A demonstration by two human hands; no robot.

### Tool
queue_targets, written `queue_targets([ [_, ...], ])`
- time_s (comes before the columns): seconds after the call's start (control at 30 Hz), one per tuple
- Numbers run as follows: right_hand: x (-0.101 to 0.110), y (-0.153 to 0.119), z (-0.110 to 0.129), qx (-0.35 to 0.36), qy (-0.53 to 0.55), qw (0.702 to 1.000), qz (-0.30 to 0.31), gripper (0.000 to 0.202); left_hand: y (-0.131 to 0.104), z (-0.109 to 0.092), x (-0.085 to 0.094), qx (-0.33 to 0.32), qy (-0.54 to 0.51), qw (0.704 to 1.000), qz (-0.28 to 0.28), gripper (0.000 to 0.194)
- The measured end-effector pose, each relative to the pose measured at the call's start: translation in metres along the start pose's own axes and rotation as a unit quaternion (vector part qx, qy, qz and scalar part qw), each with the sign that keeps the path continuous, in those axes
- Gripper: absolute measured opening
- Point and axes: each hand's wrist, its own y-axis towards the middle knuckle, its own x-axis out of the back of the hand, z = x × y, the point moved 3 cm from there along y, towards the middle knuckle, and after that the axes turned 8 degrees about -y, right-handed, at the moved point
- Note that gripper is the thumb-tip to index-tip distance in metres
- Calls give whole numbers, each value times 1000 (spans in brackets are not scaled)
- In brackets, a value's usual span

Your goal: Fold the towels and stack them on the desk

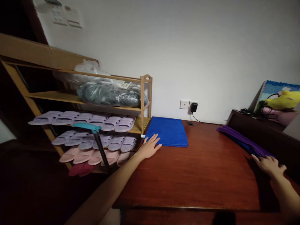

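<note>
A flat, folded blue cloth (pixel 167 131) lies at the back left of the reddish-brown wooden table (pixel 197 175). My left hand (pixel 151 147) rests at its near left edge, fingers spread, with the fingertips on the fabric. Over at the right, a purple folded cloth (pixel 241 137) with dark blue fabric under it lies along the raised side of the table. My right hand (pixel 269 165) is at the near end of that pile, fingers apart and touching or just above it; I cannot tell which.
Left of the table stands a wooden rack (pixel 142 106) with several pairs of slippers (pixel 82 118) and plastic-wrapped goods (pixel 105 93). A teal-topped handle (pixel 86 126) rises before it. A black charger (pixel 194 107) trails a cord. A yellow plush toy (pixel 284 100) sits at right.
</note>
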Motion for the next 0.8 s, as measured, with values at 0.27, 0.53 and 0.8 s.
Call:
queue_targets([
  [0.27, 40, -26, 88, 158, -101, 981, -42, 45, 1, -1, 1, 6, -12, 1000, 3, 59],
  [0.53, 65, -72, 154, 346, -131, 929, -11, 38, 1, 0, 1, 3, -1, 1000, -9, 57],
  [0.8, 48, -47, 82, 77, 56, 992, 89, 69, 2, 0, 1, 0, -2, 1000, -14, 55],
])
